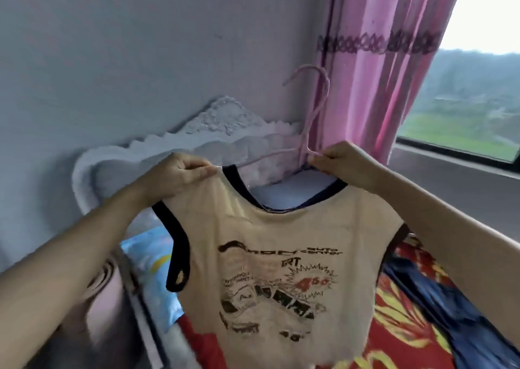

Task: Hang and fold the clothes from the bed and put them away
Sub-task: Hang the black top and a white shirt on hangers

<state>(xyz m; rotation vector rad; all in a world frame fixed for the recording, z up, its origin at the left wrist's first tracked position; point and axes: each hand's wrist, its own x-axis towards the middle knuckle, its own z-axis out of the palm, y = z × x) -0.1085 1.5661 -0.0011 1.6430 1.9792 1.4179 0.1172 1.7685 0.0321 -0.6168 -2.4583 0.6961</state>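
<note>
Vest point(281, 256) on hanger point(317, 115), over bed point(408, 312). Left grip point(180, 177) pinching strap point(225, 178); right grip point(346, 168) pinching hanger neck. Risk of strap slipping off hanger arm on release.

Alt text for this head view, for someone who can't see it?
The left hand and right hand hold a beige tank top up by its shoulders over a bed; the right also pinches a pink hanger. White headboard and pink curtain behind.
</note>
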